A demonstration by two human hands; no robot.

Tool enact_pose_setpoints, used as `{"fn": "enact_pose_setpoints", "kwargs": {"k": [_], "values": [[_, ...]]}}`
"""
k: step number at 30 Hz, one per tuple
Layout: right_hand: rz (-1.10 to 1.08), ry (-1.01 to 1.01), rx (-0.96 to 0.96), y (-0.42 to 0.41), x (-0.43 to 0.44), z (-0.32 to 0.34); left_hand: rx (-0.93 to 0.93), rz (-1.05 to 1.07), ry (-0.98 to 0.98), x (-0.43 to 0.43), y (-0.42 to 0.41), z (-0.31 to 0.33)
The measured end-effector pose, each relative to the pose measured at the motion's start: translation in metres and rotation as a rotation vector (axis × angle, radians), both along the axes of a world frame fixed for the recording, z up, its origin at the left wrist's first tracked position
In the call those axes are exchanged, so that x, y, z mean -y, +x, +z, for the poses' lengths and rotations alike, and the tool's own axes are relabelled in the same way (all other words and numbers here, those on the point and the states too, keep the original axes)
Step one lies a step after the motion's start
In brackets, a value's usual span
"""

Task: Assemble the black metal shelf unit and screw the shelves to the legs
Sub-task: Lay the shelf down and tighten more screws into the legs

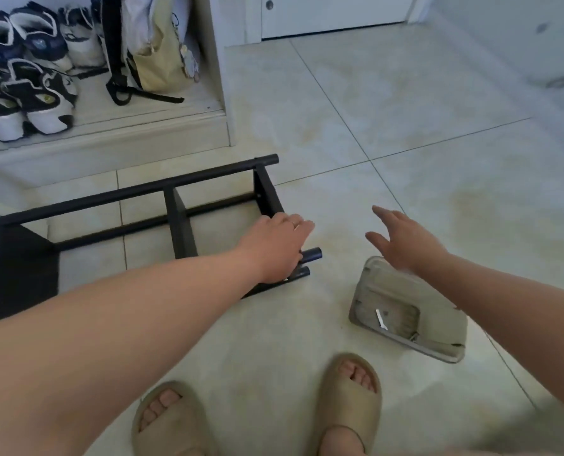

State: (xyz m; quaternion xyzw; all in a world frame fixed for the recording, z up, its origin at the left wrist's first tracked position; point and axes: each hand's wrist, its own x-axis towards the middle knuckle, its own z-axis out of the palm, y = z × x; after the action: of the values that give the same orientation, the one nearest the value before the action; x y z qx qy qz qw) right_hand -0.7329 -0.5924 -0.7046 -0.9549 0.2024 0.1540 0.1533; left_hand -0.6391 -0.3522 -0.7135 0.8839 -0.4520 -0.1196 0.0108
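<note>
Probably handles stiff, lightish, unwieldy: shelf unit (pixel 180 225) clasped at leg end by L grip (pixel 274 248); R grip (pixel 402 238) splayed, empty. Better held by legs.

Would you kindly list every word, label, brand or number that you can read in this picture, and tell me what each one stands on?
No text can be read anywhere in this view.
Black and white sneakers: small coloured patches on the tongues, too blurred to read.
Cream canvas bag: no legible lettering.
Black metal shelf unit and grey plastic tray: no labels showing.
</note>
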Motion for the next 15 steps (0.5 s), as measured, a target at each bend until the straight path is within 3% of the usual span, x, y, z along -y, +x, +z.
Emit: {"fn": "enact_pose_setpoints", "kwargs": {"k": [6, 15], "values": [[-0.037, 0.053, -0.216, -0.08, 0.035, -0.009, -0.042, -0.358, 0.145, 0.064, -0.074, -0.003], [-0.092, 0.088, -0.406, -0.115, 0.068, -0.111, -0.053, -0.544, 0.244, 0.103, -0.106, -0.09]]}}
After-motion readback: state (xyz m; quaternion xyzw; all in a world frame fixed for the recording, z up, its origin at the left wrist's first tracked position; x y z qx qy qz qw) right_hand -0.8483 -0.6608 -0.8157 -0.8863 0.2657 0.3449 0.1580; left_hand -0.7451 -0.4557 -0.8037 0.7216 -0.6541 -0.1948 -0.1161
